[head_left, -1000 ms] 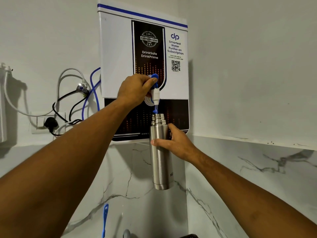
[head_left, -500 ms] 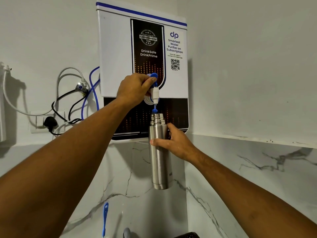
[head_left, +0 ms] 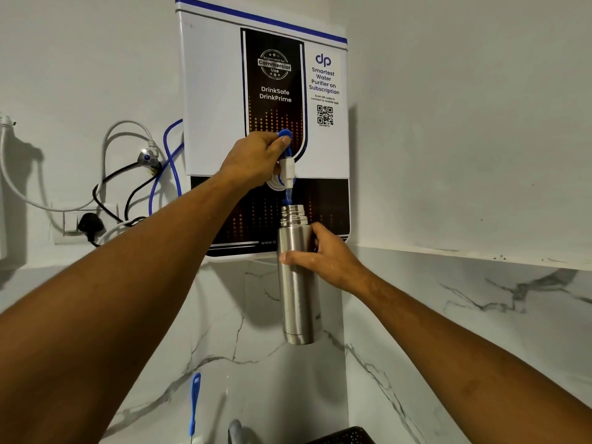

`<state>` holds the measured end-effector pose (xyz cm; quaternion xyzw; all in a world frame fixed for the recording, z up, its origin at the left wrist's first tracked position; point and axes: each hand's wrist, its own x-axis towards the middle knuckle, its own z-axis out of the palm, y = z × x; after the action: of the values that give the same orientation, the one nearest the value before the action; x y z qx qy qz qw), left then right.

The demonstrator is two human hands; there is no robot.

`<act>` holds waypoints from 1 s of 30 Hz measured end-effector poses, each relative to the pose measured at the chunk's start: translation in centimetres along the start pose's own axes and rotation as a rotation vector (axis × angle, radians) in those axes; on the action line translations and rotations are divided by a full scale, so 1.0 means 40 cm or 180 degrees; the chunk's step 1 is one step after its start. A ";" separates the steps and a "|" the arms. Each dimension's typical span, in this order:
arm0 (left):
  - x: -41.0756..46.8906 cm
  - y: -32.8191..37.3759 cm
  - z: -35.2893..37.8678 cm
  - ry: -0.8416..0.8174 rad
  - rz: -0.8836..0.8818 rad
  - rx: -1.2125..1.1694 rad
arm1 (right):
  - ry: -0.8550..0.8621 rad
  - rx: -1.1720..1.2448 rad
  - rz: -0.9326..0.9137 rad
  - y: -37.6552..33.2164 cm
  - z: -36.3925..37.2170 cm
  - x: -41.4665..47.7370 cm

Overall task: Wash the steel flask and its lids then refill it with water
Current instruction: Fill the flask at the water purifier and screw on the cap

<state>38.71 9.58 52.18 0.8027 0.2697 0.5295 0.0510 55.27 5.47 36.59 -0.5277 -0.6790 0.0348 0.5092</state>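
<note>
Head view shows almost nothing changed from half a second ago: the left hand (head_left: pixel 253 158) still has its fingers and thumb curled round the blue lever (head_left: pixel 285 135) of the tap (head_left: pixel 290 169) on the water purifier (head_left: pixel 211 91), and the right hand (head_left: pixel 326 264) still wraps round the upper body of the steel flask (head_left: pixel 296 302), thumb across the front and fingers behind. The flask stays upright in the air, with no lid on it, its threaded mouth just beneath the blue tip of the spout. Whether water is running cannot be told. Only the framing has shifted a little, so that slightly more of a black perforated basket (head_left: pixel 346 435) shows at the bottom edge. The purifier is a white box with a blue stripe and a black panel, hung on a white painted wall (head_left: pixel 464 123) near a corner. To its left a blue hose (head_left: pixel 173 161) and a white hose (head_left: pixel 128 129) loop down beside black cables, and a black plug (head_left: pixel 91 222) sits in a wall socket (head_left: pixel 70 221). Below the paint, white marble tiles with grey veins (head_left: pixel 480 315) cover both walls. A blue handle (head_left: pixel 194 402) stands near the bottom, and beside it the top of a metal faucet (head_left: pixel 235 431) is just visible.
</note>
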 end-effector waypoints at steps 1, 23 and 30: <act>0.000 0.001 0.001 -0.0006 -0.0016 0.0008 | -0.0007 -0.0009 0.0008 0.001 0.001 0.000; -0.005 0.015 -0.002 0.0159 -0.0017 0.0790 | -0.0028 -0.0048 0.0044 0.008 0.011 -0.001; -0.003 -0.002 0.000 0.0139 0.0032 0.0533 | -0.0016 -0.0066 0.0046 0.000 0.011 -0.005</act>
<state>38.66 9.57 52.06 0.7938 0.3099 0.5227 -0.0248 54.94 5.54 36.25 -0.5378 -0.6767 0.0328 0.5017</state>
